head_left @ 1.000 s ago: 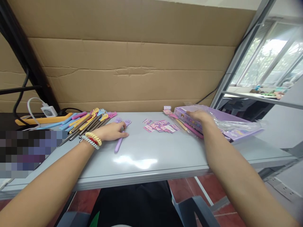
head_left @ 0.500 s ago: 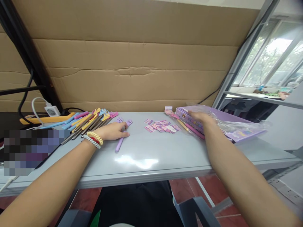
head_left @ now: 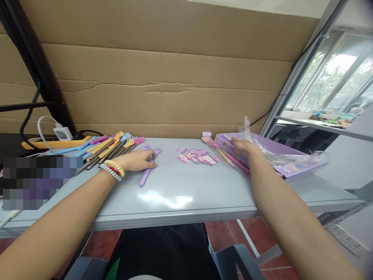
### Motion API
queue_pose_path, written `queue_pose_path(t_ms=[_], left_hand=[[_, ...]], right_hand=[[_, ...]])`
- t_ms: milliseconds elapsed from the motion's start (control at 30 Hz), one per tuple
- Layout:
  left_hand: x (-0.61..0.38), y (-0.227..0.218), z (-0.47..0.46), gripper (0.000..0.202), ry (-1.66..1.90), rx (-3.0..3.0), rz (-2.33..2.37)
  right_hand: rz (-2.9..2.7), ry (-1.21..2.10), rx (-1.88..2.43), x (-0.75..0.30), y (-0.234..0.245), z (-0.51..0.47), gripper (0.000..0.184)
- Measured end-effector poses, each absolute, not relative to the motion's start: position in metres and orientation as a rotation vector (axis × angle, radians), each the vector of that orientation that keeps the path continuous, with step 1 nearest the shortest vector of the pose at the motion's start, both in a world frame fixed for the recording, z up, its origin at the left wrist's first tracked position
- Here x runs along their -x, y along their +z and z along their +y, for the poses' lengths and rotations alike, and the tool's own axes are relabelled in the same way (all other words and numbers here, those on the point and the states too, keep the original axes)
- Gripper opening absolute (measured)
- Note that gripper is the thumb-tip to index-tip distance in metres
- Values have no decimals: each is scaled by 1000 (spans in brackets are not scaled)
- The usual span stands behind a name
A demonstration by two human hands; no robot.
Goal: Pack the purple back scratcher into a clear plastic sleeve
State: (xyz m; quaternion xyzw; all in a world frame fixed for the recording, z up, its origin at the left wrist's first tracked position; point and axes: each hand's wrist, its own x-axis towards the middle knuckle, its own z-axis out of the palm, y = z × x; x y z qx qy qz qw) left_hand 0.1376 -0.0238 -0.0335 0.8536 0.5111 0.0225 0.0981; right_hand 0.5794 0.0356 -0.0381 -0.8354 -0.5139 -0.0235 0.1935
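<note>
a light touch suits the left hand [head_left: 136, 160], fingers half-curled over a stick [head_left: 144, 178] — hold unclear — while the right hand [head_left: 246, 149] at the box [head_left: 281, 148] shows neither spread nor grip.

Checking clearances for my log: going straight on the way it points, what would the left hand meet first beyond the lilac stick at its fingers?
Probably the scattered pink cards, lying on the table to the right of the left hand; with depth unclear, it could pass just above them.
</note>
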Motion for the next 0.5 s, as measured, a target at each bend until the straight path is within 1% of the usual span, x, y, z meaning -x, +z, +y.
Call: queue_pose_path(t_ms=[100,167,267,333,433,500], left_hand=[[-138,-33,-24,54,58,-2537,1512],[-138,-33,-24,54,44,-2548,1509],[-137,-32,-23,54,38,-2556,1489],[-136,-32,-21,55,49,-2550,1475],[-134,-33,-20,54,70,-2543,1475],[-133,-33,-20,53,74,-2540,1478]], right_hand=[[-1287,8,2462,-569,-32,24,66],[-1221,-69,2433,-558,-25,15,67],[-1234,-330,2164,-534,-12,2,60],[-1338,-440,1921,-513,-6,-3,55],[-1618,-456,1588,-479,-5,-8,49],[-1842,-386,1420,-457,-10,-11,45]])
